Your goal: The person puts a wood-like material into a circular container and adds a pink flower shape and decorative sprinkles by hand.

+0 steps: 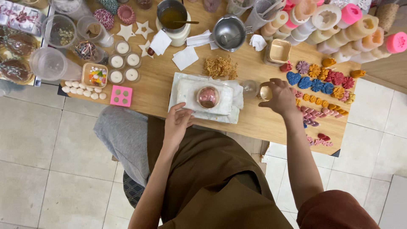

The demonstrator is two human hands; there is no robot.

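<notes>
Seen from the head camera, a person seated at a wooden bench [254,123] works among candle-making supplies. At frame centre, the left hand [177,123] rests with fingers loosely spread on the near edge of a white cloth-covered slab [186,91], on which a round glass mould with pink contents [208,97] sits. Just right of centre, the right hand [280,98] curls its fingers around a small clear glass half-dome [266,91], gripping it just above the bench, beside a second clear dome [250,88]. Coloured wax flowers [319,82] lie to the right, a pile of dried golden petals [220,68] above the slab, white tealights [123,61] at upper left, and a metal pot [229,32] at top centre.
</notes>
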